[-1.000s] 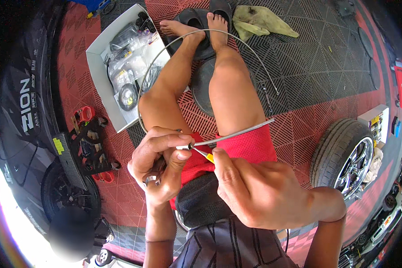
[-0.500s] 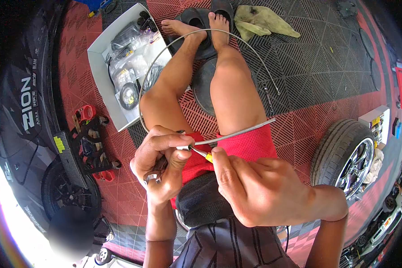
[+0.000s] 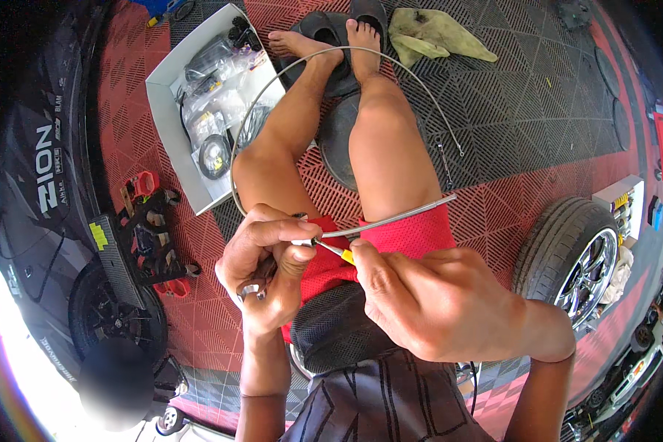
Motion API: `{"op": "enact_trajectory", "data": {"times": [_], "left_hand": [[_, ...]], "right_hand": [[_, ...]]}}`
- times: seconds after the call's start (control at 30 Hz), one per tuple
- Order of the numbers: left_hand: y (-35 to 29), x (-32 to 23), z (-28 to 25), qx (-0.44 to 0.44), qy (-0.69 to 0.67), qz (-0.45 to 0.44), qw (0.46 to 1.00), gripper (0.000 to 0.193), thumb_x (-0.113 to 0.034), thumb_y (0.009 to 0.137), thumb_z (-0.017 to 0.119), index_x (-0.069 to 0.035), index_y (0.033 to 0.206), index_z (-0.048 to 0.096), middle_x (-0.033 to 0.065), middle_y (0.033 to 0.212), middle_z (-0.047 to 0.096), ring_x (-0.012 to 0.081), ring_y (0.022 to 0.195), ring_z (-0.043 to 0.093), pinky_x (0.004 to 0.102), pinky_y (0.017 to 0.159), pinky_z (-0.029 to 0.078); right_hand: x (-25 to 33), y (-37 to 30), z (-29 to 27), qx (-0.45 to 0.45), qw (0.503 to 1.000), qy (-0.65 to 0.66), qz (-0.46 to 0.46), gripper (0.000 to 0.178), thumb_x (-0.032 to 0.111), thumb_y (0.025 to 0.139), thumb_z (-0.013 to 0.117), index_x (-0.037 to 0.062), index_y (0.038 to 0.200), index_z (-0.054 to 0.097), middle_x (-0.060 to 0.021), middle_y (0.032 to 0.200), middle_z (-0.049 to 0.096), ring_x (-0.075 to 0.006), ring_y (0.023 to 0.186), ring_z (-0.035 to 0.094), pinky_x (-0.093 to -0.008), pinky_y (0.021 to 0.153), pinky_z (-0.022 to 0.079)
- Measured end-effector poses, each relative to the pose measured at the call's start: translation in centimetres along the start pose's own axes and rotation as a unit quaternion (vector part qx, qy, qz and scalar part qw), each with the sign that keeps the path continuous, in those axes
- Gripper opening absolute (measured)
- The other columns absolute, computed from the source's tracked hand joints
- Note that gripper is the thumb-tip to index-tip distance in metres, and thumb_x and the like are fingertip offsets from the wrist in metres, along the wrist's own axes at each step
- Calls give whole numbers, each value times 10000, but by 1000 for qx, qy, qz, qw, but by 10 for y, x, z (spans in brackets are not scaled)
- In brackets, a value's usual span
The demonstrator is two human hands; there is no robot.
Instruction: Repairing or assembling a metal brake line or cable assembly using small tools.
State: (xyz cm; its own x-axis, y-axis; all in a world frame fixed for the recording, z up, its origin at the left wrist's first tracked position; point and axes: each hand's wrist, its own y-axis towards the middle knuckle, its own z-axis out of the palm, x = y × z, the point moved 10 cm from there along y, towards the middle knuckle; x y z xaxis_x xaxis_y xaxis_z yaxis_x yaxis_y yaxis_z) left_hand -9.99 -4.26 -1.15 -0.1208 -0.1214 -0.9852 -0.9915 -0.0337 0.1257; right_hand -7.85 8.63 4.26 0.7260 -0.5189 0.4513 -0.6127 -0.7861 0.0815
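Silver fitting (image 3: pixel 302 242) sat above the lap, pinched between thumb and forefinger of the left hand (image 3: pixel 259 258), its dark open end facing right. It looked small, light and hard, with smooth sides likely to slip, so the best hold seemed to be across its flanks, clear of the opening. The right hand (image 3: pixel 438 302) was closed around a yellow-handled pick (image 3: pixel 348 256), whose slim metal shank looked stiff, though its point could probably bend or skid; the coloured handle was the place to grip. A braided line (image 3: pixel 261 92) arched over the legs, apparently springy and light. Fingers hid its near end, so whether it joined the straight length of line (image 3: pixel 398 218) across the red shorts (image 3: pixel 420 239) could not be told. Most of the pick's handle was covered by the right hand, whether its point entered the fitting or merely touched its rim was too small to judge, and a shiny metal piece (image 3: pixel 252 292) at the left palm was partly concealed.
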Motion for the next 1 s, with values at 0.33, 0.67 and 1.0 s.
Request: {"op": "enact_trajectory", "data": {"times": [0.33, 0.67, 1.0], "left_hand": [[3, 0, 5, 4, 67, 16, 998, 150, -66, 754, 746, -9, 878, 682, 41, 754, 602, 46, 510, 414, 200, 482, 311], [-3, 9, 16, 13, 83, -10, 996, 155, -54, 750, 736, -30, 894, 683, 55, 763, 612, 84, 508, 445, 227, 477, 337], [-4, 7, 19, 29, 101, 8, 994, 142, -56, 750, 732, -38, 881, 680, 55, 756, 608, 91, 500, 428, 235, 469, 327]], "right_hand": [[-10, -4, 5, -89, 994, 65, -6, 398, 133, 800, 604, -170, 1047, 528, -141, 757, 604, -161, 577, 601, -264, 444, 494], [-20, -17, 19, -94, 987, 122, 36, 430, 96, 786, 643, -147, 1110, 501, -144, 773, 621, -192, 539, 601, -295, 446, 507], [-21, -19, 19, -92, 990, 109, 15, 425, 89, 782, 649, -133, 1112, 500, -134, 762, 622, -196, 542, 606, -298, 448, 507]]}}
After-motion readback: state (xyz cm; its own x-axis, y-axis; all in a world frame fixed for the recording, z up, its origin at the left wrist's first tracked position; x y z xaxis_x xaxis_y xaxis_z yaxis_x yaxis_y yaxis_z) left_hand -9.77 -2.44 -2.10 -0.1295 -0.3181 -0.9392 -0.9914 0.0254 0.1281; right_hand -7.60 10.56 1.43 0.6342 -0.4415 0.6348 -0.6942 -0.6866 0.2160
